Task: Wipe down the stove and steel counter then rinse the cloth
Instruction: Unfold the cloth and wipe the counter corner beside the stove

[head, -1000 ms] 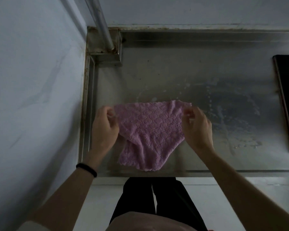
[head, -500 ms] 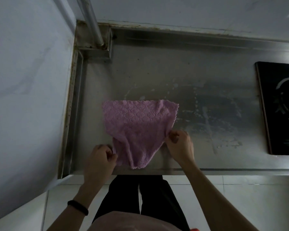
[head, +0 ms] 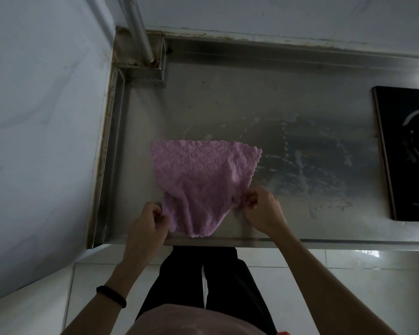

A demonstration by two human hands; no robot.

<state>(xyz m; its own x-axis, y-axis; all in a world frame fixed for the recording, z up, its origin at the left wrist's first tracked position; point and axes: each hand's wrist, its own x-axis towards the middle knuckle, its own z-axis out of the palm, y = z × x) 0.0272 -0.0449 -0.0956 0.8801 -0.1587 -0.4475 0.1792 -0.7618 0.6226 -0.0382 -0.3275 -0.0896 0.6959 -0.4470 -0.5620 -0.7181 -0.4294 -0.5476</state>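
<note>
Here's the pink cloth (head: 198, 180), down on the steel counter (head: 228, 105), left of centre and well apart from the black stove (head: 411, 153) at the right edge. Its far edge lies flat and wide across the steel. The near part narrows and wrinkles toward the person, and its lowest tip reaches the counter's front lip.

Both hands are on that near part. The left hand (head: 146, 228) sits at the cloth's near-left edge, fingers (head: 159, 213) curled in and pinching the fabric against the thumb. The right hand (head: 264, 211) is at the near-right side, fingers (head: 248, 199) bent tight, nipping a fold of cloth just below the scalloped right edge. So the cloth runs between the two pinches and fans out away from both hands, with the bulk of it lying beyond the fingertips.

To the right of the cloth, pale wet streaks (head: 312, 153) mark the steel between it and the stove. A metal pipe (head: 140, 27) rises from the far-left corner beside the grey wall (head: 41, 117). A black wristband (head: 111, 296) circles the left forearm.
</note>
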